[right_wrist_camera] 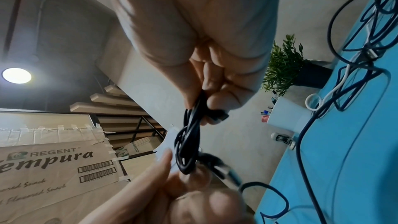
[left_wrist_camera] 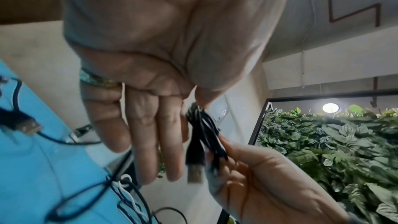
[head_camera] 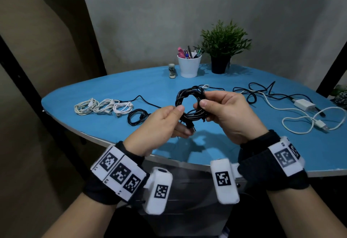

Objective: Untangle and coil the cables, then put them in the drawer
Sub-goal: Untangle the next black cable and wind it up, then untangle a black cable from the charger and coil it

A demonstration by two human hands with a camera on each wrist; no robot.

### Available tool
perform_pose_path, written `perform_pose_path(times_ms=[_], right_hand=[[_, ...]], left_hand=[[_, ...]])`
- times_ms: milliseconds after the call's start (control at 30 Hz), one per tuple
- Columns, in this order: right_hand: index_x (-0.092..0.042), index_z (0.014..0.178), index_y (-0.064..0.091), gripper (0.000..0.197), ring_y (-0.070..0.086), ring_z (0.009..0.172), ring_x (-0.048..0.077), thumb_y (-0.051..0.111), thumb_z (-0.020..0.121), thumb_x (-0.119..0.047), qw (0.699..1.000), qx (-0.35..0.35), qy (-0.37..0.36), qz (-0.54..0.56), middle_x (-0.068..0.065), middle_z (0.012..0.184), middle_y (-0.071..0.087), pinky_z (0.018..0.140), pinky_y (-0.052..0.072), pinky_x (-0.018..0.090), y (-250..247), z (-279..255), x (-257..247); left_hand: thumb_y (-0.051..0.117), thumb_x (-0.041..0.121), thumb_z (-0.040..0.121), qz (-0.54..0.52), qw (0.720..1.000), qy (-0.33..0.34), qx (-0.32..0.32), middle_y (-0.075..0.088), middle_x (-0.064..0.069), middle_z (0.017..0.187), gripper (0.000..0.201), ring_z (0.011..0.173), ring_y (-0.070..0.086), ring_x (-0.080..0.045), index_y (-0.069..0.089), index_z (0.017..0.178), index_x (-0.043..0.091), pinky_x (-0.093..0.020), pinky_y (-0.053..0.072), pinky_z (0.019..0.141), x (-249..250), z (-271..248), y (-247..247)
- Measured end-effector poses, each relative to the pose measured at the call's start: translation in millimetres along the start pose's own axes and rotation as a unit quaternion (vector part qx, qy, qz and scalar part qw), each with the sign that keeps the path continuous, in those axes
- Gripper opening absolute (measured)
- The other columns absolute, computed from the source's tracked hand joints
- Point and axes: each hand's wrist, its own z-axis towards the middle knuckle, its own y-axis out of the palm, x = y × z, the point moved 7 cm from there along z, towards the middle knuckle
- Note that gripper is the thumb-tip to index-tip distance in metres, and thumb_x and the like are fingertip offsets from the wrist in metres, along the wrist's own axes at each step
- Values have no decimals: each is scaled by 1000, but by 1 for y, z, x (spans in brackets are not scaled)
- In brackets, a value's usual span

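A black cable coil [head_camera: 189, 99] hangs in the air above the blue table [head_camera: 131, 85], held by both hands. My left hand [head_camera: 179, 114] pinches its lower left under the thumb, and the USB plug [head_camera: 191, 127] dangles below. My right hand [head_camera: 202, 106] grips the coil's right side between thumb and fingers. The left wrist view shows the coil [left_wrist_camera: 204, 134] and plug [left_wrist_camera: 194, 173] beside the left hand's fingers [left_wrist_camera: 150, 134]. In the right wrist view the coil [right_wrist_camera: 189, 139] runs from the right hand's fingers [right_wrist_camera: 213, 94] down to the left hand [right_wrist_camera: 172, 185].
Three white coils [head_camera: 104, 106] and a black coil [head_camera: 136, 118] lie at the table's left. Tangled black cables [head_camera: 251, 92] and a white cable with a charger [head_camera: 304, 104] lie at the right. A stapler [head_camera: 171, 70], pen cup [head_camera: 188, 67] and potted plant [head_camera: 221, 50] stand at the back.
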Motion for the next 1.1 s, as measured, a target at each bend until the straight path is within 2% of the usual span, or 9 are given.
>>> perform_pose_path(times_ms=[167,233,300,400,500,600,700,967,1100], right_hand=[[-13,80,66,20,62,66,13,58,87,4,999,18,38,-2,5,71,69,49,45,17,-7,12,2],[-12,82,66,17,62,69,15,58,87,3,998,24,50,-15,6,74,70,50,45,17,-9,19,2],[-9,86,66,13,62,68,15,58,87,2,997,30,63,-26,8,77,69,49,46,16,-10,27,3],[-6,89,64,10,61,67,15,57,88,1,996,40,75,-38,10,79,67,47,46,15,-14,36,3],[-3,93,64,10,59,63,13,57,89,1,995,44,76,-49,11,80,66,46,45,15,-18,41,1],[-3,94,64,10,60,62,13,57,89,1,995,45,81,-45,11,80,67,46,46,15,-24,43,2],[-5,91,64,9,60,63,13,57,89,1,995,44,83,-37,10,80,68,46,46,15,-27,43,2],[-6,88,65,11,62,57,10,58,88,2,995,-15,92,-27,6,69,70,46,46,16,-14,50,-3],[2,98,61,12,62,56,12,57,87,4,988,-56,129,-68,11,71,68,44,47,18,5,60,5]], left_hand=[[41,36,99,126,989,1,75,73,-7,87,36,73,67,-15,62,82,11,-16,45,58,1,11,-45],[50,32,95,219,972,10,88,71,-5,91,25,74,64,-16,63,82,14,-20,46,58,-2,19,-55],[54,24,92,312,949,18,41,67,3,92,8,71,61,-9,62,92,22,-19,45,60,-3,25,-52],[51,8,87,396,915,25,-76,54,13,98,41,60,51,3,50,121,32,-9,36,53,-4,27,-30],[62,14,84,448,885,71,-103,47,6,114,56,71,45,5,39,131,36,-15,36,66,1,29,-19],[71,34,80,509,846,90,-132,55,8,97,34,72,47,2,61,112,34,-28,46,75,0,36,-13],[73,34,78,502,848,89,-144,65,8,70,15,62,57,0,73,89,24,-22,48,66,7,43,-18],[54,32,94,431,890,105,105,70,3,82,22,66,65,-3,69,94,15,-24,52,68,59,83,-101],[49,30,97,401,881,149,202,71,-2,90,27,80,65,-14,69,98,12,-29,51,76,90,81,-138]])
